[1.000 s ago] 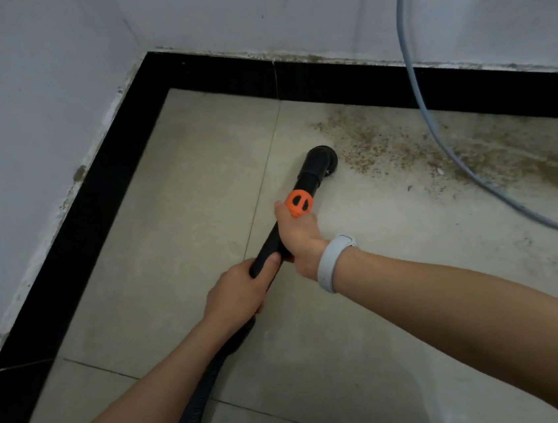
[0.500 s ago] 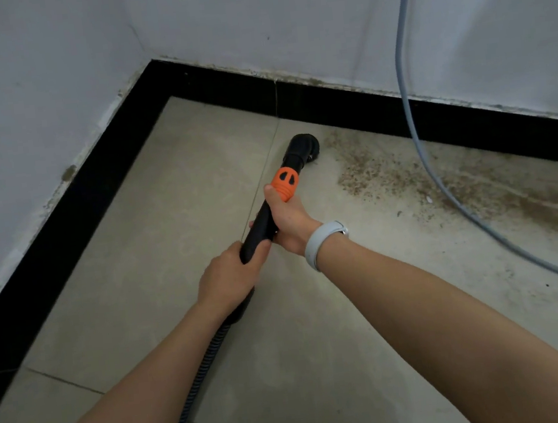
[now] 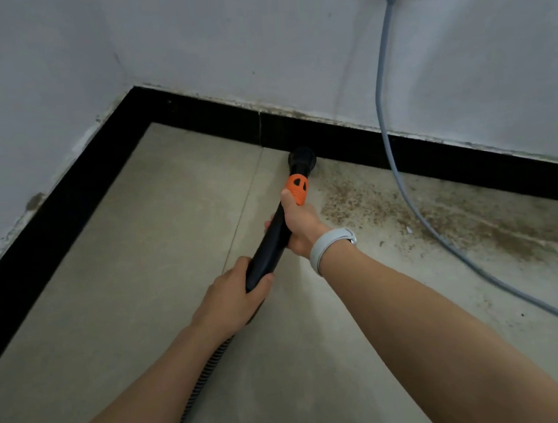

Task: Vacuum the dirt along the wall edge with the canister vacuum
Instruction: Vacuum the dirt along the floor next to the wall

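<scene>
Both hands grip the black vacuum wand (image 3: pixel 273 239): the left hand (image 3: pixel 234 295) wraps its rear end, the right hand (image 3: pixel 301 222) curls round it just behind the orange collar (image 3: pixel 297 188). The nozzle (image 3: pixel 302 159) sits against the black skirting (image 3: pixel 349 138). Brown dirt (image 3: pixel 391 213) lies along the skirting, right of the nozzle.

Black vacuum wand (image 3: pixel 275 237) with orange slider (image 3: pixel 297 188), nozzle (image 3: pixel 301 158) against the baseboard; brown dirt (image 3: pixel 444 221) lay rightward.
</scene>
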`<move>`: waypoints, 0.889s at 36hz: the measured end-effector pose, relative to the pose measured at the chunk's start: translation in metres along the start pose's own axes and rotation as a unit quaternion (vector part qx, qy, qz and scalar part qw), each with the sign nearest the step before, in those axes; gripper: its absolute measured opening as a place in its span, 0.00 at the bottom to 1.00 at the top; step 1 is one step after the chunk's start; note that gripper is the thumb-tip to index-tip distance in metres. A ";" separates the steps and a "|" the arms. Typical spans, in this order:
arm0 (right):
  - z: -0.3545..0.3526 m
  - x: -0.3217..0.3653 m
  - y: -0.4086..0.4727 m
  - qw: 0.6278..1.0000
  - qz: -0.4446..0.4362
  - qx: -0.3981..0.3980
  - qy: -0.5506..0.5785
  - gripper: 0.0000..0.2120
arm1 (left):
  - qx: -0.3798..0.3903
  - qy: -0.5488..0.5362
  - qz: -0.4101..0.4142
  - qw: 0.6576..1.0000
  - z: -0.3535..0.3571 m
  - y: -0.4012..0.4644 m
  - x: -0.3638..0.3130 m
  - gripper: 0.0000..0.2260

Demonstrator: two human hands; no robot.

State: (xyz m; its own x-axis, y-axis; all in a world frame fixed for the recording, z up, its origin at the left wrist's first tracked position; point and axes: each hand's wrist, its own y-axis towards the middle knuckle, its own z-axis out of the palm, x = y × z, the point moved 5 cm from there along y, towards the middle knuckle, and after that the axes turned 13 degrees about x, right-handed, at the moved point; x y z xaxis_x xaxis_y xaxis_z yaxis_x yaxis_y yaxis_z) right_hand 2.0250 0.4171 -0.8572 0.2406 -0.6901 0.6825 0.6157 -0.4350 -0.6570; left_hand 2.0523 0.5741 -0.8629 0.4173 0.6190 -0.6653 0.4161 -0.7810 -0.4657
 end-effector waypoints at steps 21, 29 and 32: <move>-0.008 -0.036 -0.044 1.000 -0.004 0.027 0.007 0.10 | 0.022 -0.106 -0.012 0.994 0.022 -0.015 -0.004 0.12; 0.013 -0.026 -0.040 0.995 0.024 0.054 -0.085 0.10 | -0.060 -0.187 -0.033 0.980 0.029 -0.027 -0.004 0.09; 0.022 -0.035 -0.044 0.995 0.027 0.054 -0.078 0.10 | -0.047 -0.176 -0.032 0.983 0.022 -0.035 0.005 0.09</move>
State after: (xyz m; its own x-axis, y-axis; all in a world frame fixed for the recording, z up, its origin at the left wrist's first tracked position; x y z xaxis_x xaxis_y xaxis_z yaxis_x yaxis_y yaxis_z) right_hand 2.0058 0.4726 -0.8450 0.3833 -0.6085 0.6948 0.6745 -0.3294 -0.6607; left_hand 2.0221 0.6024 -0.8631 0.0894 0.5872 -0.8045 0.5125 -0.7197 -0.4684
